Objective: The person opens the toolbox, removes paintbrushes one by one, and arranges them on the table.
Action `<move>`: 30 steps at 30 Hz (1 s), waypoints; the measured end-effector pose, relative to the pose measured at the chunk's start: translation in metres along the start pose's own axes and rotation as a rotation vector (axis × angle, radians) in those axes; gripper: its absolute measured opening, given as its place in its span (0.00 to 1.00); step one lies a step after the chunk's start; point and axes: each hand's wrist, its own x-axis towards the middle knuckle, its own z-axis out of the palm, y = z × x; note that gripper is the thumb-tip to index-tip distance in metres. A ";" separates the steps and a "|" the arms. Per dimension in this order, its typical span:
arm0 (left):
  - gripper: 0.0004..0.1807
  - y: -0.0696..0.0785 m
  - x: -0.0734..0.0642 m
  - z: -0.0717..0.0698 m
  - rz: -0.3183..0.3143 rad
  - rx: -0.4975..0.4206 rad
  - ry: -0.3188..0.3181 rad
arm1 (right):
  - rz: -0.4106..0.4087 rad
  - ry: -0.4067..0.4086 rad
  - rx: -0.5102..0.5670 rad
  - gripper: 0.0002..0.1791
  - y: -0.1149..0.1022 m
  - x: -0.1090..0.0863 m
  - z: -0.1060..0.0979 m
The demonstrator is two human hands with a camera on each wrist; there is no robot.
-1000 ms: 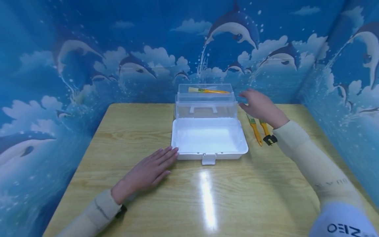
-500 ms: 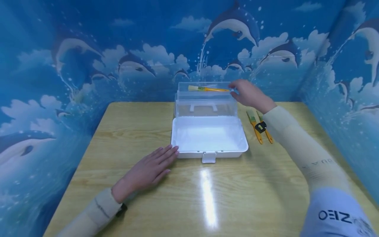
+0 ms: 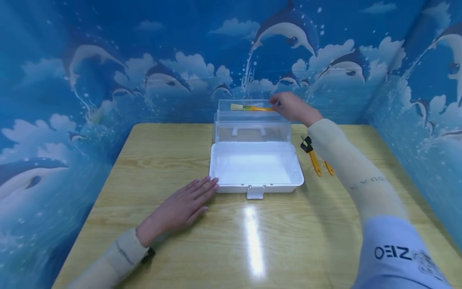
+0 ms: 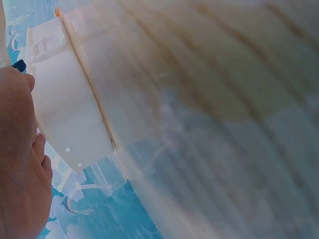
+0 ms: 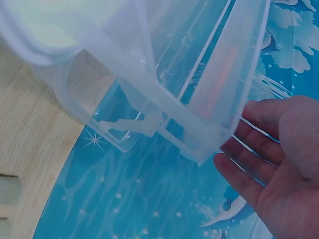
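My left hand [image 3: 178, 210] lies flat on the table with straight fingers, its fingertips at the front left corner of a white plastic storage box [image 3: 254, 188]. The box stands open, its clear lid section [image 3: 249, 133] raised at the back. A paintbrush [image 3: 247, 108] with an orange handle and pale bristles lies across the upper clear tray [image 3: 224, 116]. My right hand [image 3: 294, 108] is at that tray's right end and hides the tip of the brush handle. From the right wrist, the loosely bent fingers of the right hand [image 5: 284, 149] reach behind the tray's edge; the thumb is hidden.
Two more orange-handled brushes [image 3: 315, 163] lie on the wooden table [image 3: 169, 152] right of the box, partly covered by my right sleeve and a black wrist piece [image 3: 306, 144]. Dolphin-printed blue sheets [image 3: 162, 40] wall in the back and sides.
My right hand has moved left and slightly up, from beside the box to the upper tray's right end. My left hand and the box have stayed in place.
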 end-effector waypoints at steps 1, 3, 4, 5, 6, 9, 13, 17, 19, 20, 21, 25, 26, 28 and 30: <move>0.36 0.000 0.000 0.000 -0.001 0.002 -0.002 | 0.000 -0.003 -0.002 0.21 0.000 0.002 0.000; 0.36 -0.001 0.000 0.001 -0.003 0.002 -0.001 | -0.001 -0.006 -0.006 0.21 -0.001 0.007 0.001; 0.36 -0.001 0.000 0.001 -0.003 0.003 0.000 | -0.002 -0.007 -0.010 0.21 -0.001 0.009 0.002; 0.36 -0.001 0.000 0.001 -0.002 0.005 0.000 | -0.004 -0.010 -0.012 0.21 -0.001 0.011 0.002; 0.36 -0.001 0.000 0.001 -0.002 0.007 0.000 | -0.004 -0.012 -0.009 0.21 -0.002 0.013 0.002; 0.36 -0.002 0.000 0.001 0.001 0.011 0.000 | -0.005 -0.020 -0.014 0.21 -0.002 0.019 0.002; 0.36 -0.002 0.000 0.001 0.006 0.011 0.001 | 0.002 -0.027 -0.021 0.20 -0.004 0.026 0.003; 0.35 -0.002 0.000 0.001 0.008 0.010 0.004 | 0.015 -0.045 -0.034 0.19 -0.007 0.034 0.003; 0.35 -0.002 0.000 0.001 0.008 0.010 0.003 | 0.020 -0.057 -0.044 0.19 -0.008 0.037 0.003; 0.35 -0.002 0.000 0.001 0.007 0.009 0.003 | 0.022 -0.062 -0.050 0.19 -0.008 0.039 0.003; 0.35 -0.002 0.000 0.001 0.008 0.008 0.003 | 0.025 -0.065 -0.055 0.18 -0.009 0.040 0.003; 0.35 -0.003 -0.001 0.001 0.008 0.007 0.004 | 0.025 -0.075 -0.081 0.17 -0.011 0.046 0.004; 0.35 -0.002 -0.001 0.001 0.006 0.008 0.003 | 0.023 -0.076 -0.087 0.17 -0.011 0.047 0.004; 0.35 -0.002 -0.001 0.001 0.003 0.008 0.003 | 0.014 -0.083 -0.098 0.17 -0.013 0.048 0.004; 0.35 -0.001 -0.001 0.001 0.002 0.007 0.007 | 0.005 -0.093 -0.106 0.17 -0.015 0.049 0.004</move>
